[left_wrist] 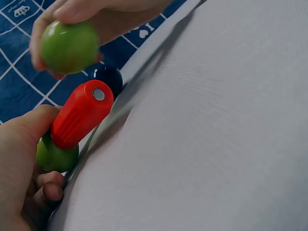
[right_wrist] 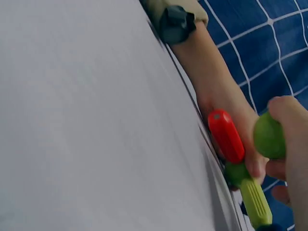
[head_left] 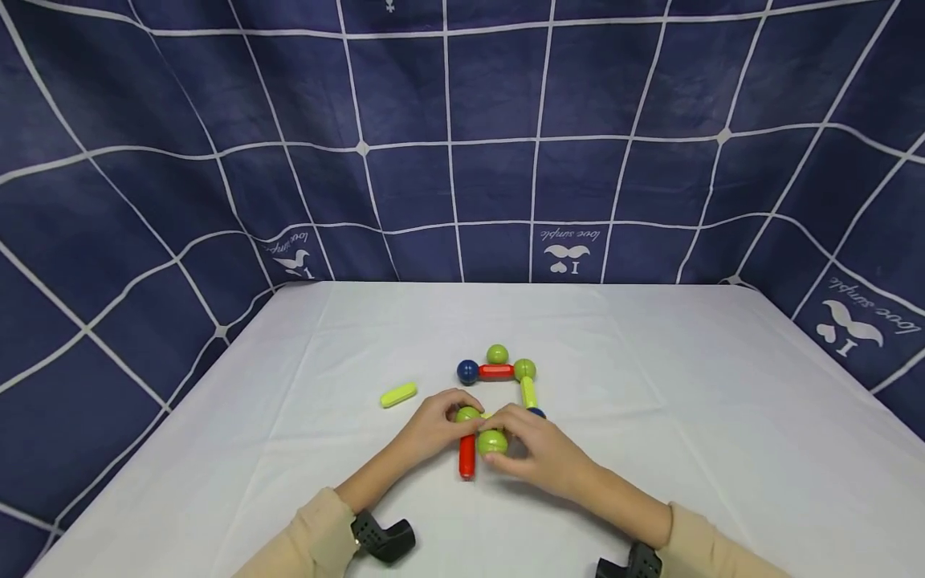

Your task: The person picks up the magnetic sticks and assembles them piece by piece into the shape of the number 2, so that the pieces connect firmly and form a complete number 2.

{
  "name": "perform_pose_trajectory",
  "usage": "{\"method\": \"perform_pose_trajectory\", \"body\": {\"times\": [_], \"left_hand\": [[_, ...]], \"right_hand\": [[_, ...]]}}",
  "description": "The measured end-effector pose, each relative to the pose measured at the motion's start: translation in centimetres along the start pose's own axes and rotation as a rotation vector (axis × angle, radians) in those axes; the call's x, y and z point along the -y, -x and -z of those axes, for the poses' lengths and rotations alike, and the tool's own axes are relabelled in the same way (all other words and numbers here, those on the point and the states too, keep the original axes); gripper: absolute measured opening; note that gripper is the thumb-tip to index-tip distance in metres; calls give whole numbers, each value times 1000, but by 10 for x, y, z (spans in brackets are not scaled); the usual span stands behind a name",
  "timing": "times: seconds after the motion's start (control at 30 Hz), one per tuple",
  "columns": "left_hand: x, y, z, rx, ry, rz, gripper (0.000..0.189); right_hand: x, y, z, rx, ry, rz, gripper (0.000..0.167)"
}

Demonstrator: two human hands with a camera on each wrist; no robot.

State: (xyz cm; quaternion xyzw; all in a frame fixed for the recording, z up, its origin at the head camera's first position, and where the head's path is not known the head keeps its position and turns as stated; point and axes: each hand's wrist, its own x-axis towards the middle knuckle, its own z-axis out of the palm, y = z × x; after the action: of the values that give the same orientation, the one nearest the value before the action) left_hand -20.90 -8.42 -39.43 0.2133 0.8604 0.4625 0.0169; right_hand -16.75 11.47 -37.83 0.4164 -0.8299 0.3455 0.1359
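Observation:
My left hand grips a green ball at the near end of a chain of magnetic balls and rods. From that ball a red rod sticks out towards me; its metal tip shows in the left wrist view. A yellow-green rod runs from the same ball towards a partly hidden blue ball. Pinched in my right hand is another green ball, raised beside the red rod and apart from it.
The chain goes on through a yellow-green rod, a green ball and a red rod to a blue ball. Behind it sits a green ball. A loose yellow-green rod lies left on the white cloth.

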Motion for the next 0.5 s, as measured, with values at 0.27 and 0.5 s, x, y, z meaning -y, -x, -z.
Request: {"method": "perform_pose_trajectory", "body": {"times": [0.27,0.5], "left_hand": [[0,-1,3,2,16,73,21],[0,-2,6,29,68,119,25]], "right_hand": [[13,4,-11,220,57,228,26],[18,4,-20,264,158,347,30]]}}
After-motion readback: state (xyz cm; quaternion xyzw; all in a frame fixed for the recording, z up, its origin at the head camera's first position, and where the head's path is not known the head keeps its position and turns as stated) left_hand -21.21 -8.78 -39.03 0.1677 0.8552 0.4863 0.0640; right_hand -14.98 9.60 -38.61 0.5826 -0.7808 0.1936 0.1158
